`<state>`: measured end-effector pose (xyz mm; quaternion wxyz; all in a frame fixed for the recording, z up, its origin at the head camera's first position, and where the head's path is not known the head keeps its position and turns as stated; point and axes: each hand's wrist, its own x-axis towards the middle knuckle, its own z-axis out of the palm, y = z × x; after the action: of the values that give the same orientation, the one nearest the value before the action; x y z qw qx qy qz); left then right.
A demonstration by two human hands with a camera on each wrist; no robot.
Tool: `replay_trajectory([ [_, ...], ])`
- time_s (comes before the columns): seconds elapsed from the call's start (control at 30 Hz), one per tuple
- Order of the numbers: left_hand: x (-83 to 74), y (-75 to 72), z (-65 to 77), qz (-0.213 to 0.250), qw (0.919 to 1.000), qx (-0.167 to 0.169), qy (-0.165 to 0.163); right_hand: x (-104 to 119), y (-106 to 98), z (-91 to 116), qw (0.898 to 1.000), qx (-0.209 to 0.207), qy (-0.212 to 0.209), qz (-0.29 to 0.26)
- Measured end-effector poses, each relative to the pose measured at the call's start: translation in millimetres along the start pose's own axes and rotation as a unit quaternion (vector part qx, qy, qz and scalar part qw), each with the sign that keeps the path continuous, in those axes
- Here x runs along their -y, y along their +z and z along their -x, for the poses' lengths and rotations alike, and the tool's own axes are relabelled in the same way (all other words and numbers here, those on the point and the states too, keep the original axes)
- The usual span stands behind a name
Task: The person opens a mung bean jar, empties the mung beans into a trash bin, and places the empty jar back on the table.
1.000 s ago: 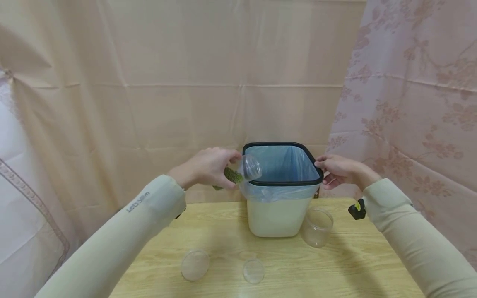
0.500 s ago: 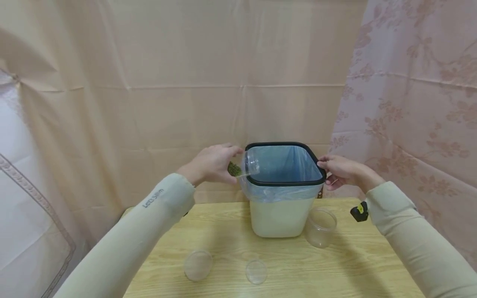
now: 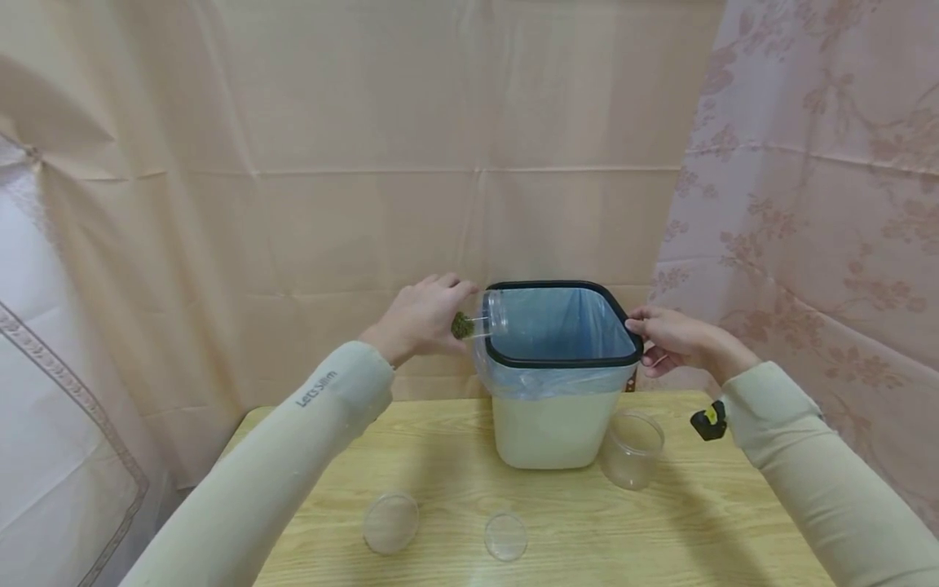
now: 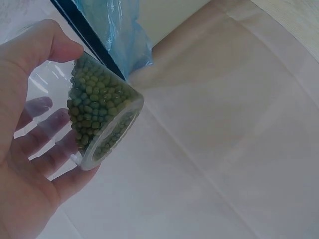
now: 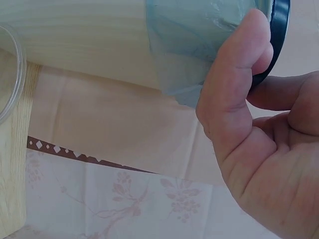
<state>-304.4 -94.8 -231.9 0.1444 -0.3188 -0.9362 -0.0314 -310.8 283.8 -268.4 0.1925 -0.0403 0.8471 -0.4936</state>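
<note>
My left hand (image 3: 425,318) grips a clear plastic jar (image 3: 495,313) lying nearly sideways, its mouth over the left rim of a trash bin (image 3: 553,428). Green mung beans (image 4: 97,99) are heaped towards the jar's base in the left wrist view, with thumb and fingers wrapped round the wall. The cream bin has a black rim ring (image 3: 565,361) and a blue translucent liner bag (image 3: 543,381) folded over its edge. At the bin's right side, my right hand (image 3: 675,338) pinches that ring between thumb and fingers, also visible in the right wrist view.
A larger clear jar (image 3: 632,448) stands against the bin's right side on the wooden table (image 3: 587,538). Two clear round lids (image 3: 391,523) lie nearer the front, the smaller lid (image 3: 505,536) to the right. Cloth curtains (image 3: 352,204) hang behind and beside the table.
My left hand has risen slightly and tipped the jar further, bringing it closer to level, with its mouth still over the rim. The right hand keeps its hold on the bin's rim.
</note>
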Motion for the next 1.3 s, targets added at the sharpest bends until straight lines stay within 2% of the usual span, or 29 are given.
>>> replay_trajectory([
  [0.67, 2.8, 4.2, -3.8, -0.032, 0.9994, -0.001, -0.012, -1.7, 0.8, 0.3, 1.000, -0.003, -0.009, -0.006],
  [1.1, -4.8, 7.1, -6.0, -0.068, 0.9976, -0.010, -0.008, -6.2, 0.5, 1.2, 1.000, -0.012, -0.006, -0.012],
  [1.3, -5.0, 10.0, -6.2, -0.075, 0.9969, -0.025, 0.002, -6.9, 0.4, 0.4, 1.000, -0.012, -0.012, -0.013],
])
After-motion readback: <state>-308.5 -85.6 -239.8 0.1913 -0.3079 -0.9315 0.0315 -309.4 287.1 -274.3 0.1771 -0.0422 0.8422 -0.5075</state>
